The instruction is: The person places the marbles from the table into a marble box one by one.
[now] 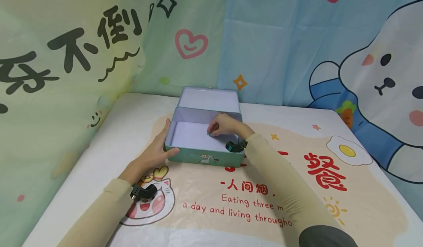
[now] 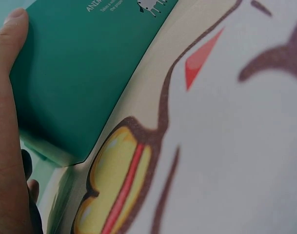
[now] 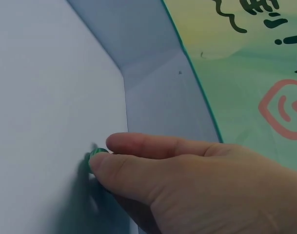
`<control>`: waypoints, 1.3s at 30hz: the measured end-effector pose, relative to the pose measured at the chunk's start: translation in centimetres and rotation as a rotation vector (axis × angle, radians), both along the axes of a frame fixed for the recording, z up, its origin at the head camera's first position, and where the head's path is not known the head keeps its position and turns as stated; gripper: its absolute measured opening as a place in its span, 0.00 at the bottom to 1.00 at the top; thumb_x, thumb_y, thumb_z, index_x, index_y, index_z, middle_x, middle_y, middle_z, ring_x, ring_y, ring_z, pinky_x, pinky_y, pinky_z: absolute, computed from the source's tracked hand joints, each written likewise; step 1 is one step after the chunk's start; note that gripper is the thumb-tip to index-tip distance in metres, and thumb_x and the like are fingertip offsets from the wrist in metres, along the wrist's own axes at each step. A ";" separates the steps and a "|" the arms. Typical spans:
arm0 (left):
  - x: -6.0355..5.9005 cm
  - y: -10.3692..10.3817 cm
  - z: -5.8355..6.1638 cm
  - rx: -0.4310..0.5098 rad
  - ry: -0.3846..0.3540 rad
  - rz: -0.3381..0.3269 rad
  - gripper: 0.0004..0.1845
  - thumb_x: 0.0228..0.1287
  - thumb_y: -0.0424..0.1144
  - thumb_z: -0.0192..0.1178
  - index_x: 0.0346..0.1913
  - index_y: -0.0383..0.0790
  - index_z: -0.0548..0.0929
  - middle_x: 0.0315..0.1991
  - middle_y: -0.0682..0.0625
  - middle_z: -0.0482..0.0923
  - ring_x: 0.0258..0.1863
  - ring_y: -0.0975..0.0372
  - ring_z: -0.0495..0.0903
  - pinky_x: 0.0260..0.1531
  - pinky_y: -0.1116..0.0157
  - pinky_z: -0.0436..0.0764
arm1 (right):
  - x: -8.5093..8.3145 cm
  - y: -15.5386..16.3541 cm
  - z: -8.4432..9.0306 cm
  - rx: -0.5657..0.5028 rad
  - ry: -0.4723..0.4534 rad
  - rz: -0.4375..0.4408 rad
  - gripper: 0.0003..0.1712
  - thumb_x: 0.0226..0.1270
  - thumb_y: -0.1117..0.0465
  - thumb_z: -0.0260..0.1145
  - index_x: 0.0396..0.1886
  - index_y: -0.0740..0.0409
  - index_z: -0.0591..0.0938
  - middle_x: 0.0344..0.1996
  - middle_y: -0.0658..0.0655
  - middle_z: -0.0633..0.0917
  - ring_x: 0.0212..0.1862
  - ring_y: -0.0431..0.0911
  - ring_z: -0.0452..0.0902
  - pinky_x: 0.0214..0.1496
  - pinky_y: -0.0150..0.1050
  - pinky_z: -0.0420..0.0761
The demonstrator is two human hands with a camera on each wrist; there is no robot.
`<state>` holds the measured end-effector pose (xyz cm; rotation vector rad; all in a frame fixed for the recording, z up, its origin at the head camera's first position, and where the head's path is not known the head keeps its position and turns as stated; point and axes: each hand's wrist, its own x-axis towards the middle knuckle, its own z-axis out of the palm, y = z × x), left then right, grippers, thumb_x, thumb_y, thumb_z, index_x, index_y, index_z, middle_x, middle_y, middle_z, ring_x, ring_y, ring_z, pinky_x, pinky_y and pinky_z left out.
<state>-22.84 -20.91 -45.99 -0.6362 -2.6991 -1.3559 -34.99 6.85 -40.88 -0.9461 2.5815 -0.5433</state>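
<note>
Tablecloth [image 1: 231, 206] printed with a cat, a fried egg and red lettering, spread under everything, cartoon curtains behind. Green tin box [image 1: 205, 158] near the middle, lid thrown open toward the far side, long axis running left to right, pale lining showing inside. Left hand [image 1: 158, 147] laid against the box's near-left corner, palm on the left wall, thumb hooked over the front edge, fingers fairly straight, bracing rather than clasping; green outer wall [image 2: 85, 73] filling the left wrist view beside the thumb. Right hand [image 1: 224, 125] reaching over the front rim and down into the box, nearer its right and far side, fingers curled, thumb and forefinger pinched together. Small green object [image 3: 95, 155] caught at those fingertips, only a sliver visible in the right wrist view, pressed at or just above the pale floor; too little showing to name it. Object lying inside the box, directly at the right fingertips, well apart from the left hand; far inner corner of the box just beyond it.
</note>
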 end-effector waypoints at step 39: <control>0.2 0.1 -0.2 0.039 -0.026 -0.019 0.58 0.53 0.73 0.54 0.73 0.60 0.26 0.77 0.47 0.31 0.75 0.47 0.40 0.70 0.42 0.47 | 0.7 2.6 3.0 -0.353 -0.008 -0.124 0.17 0.61 0.59 0.68 0.49 0.59 0.85 0.46 0.54 0.86 0.50 0.45 0.81 0.55 0.43 0.78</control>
